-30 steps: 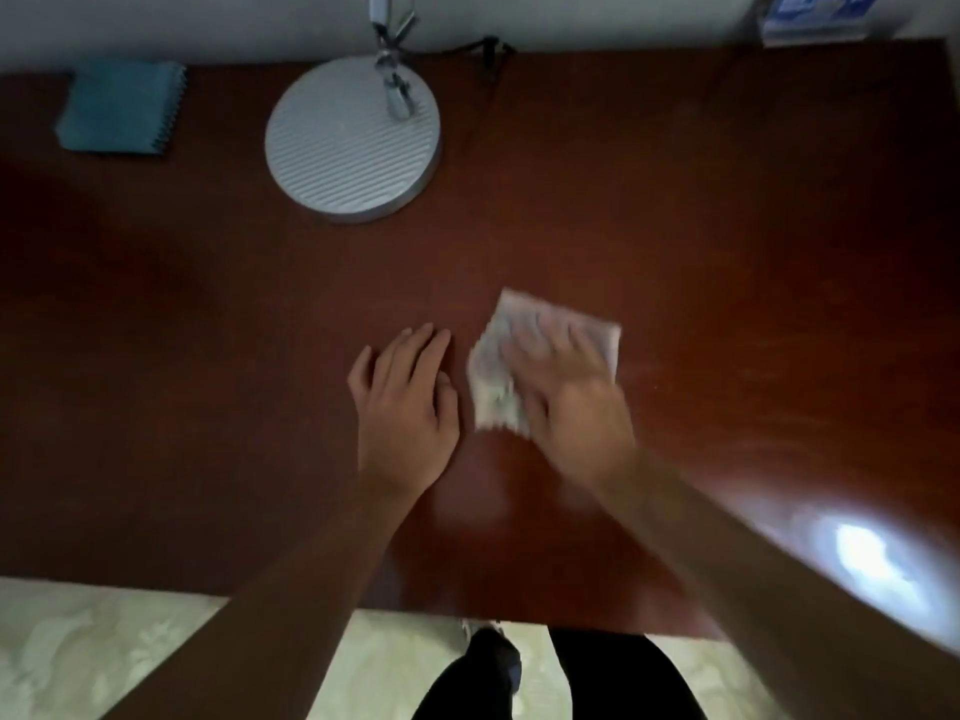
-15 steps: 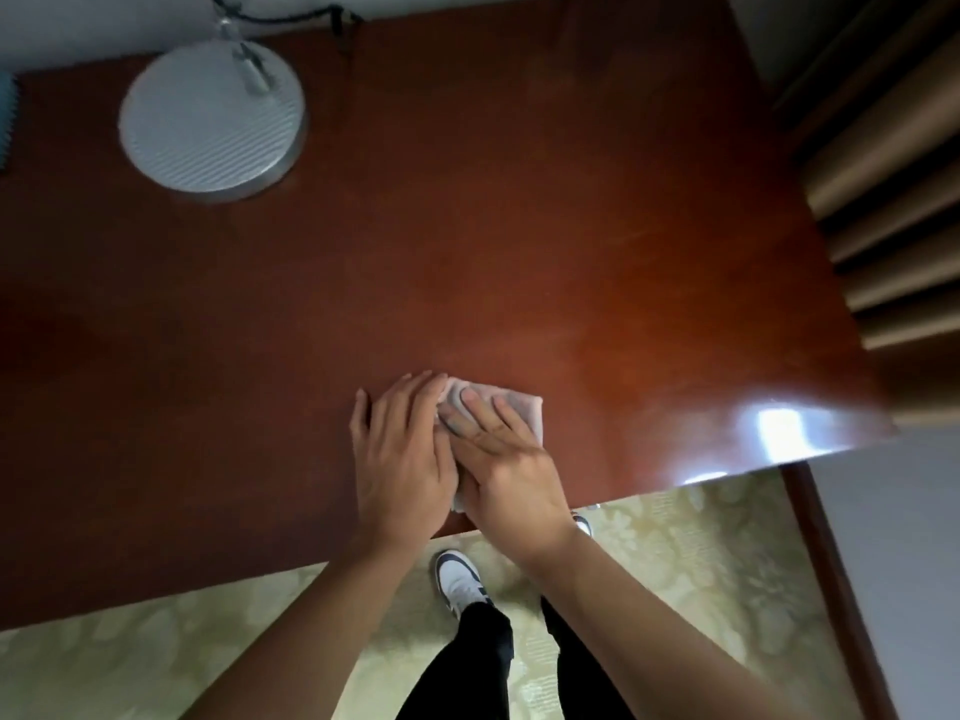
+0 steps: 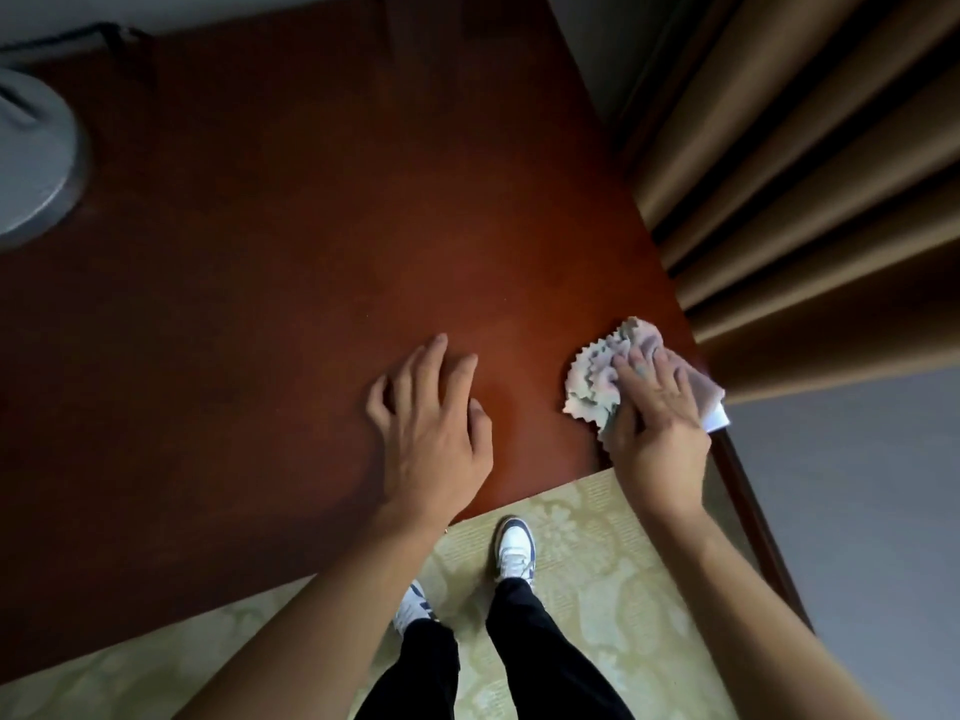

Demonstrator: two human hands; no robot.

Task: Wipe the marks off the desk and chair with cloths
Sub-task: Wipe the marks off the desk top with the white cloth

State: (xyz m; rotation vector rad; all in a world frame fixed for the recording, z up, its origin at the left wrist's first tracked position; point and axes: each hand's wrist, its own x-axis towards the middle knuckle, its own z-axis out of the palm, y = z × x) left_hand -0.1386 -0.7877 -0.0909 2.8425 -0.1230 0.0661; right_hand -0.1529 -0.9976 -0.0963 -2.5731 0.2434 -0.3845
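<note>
From the head camera, the reddish-brown table (image 3: pixel 322 210) fills the upper and left part of the frame. Its near edge runs diagonally from lower left up toward centre right, and its right edge slants down along the brown curtain (image 3: pixel 810 189) at upper right. The two edges meet at a corner at centre right. A wide stretch of bare tabletop lies between the hands and the grey round base (image 3: pixel 31 153) at the left edge of the frame.

The cloth (image 3: pixel 597 376) sits right at that corner, crumpled, pale with faint grey and pink tones and a zigzag-cut edge; its right part hangs past the table's right edge. The right hand (image 3: pixel 657 423) lies on top of it, fingers fairly straight and pressing it flat to the surface. The left hand (image 3: pixel 434 428) rests on bare table left of the cloth, well apart from it, fingers loosely spread and slightly bent, holding nothing.

Below the near edge, patterned pale-green floor (image 3: pixel 597 589) shows, with two white shoes (image 3: pixel 514 548) and dark trousers.
</note>
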